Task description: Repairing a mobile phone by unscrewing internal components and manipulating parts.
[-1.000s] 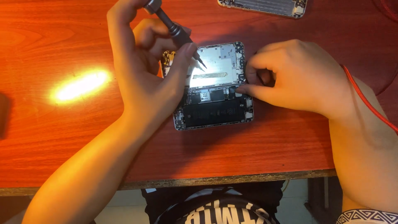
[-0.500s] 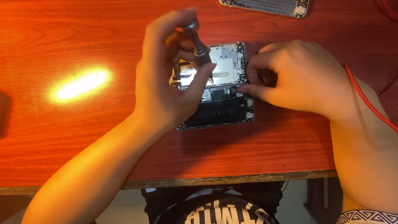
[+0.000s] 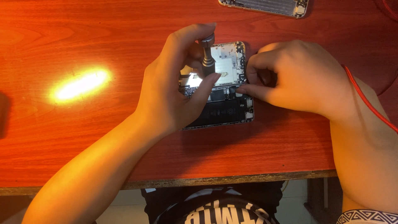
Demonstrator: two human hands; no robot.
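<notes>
A flat, opened smartphone with its dark battery and shiny metal plates showing [image 3: 226, 93] lies face up on the reddish-brown wooden table [image 3: 83, 41], near the middle.

The left hand [image 3: 174, 95] pinches a small grey metal screwdriver [image 3: 207, 58] between thumb and fingers, with one fingertip on its cap. The tool stands almost upright, its tip down inside the top half of the phone.

The right hand [image 3: 294, 79] is curled, its fingers pressed together on the phone's right edge.

The phone looks thin, stiff and light, and its tiny parts look easy to break. I think it is safest to hold it by its metal rim, not by the insides.

Another flat grey phone piece [image 3: 265, 6] lies at the far edge of the table. A thin red cable [image 3: 365, 99] runs over the right wrist.
</notes>
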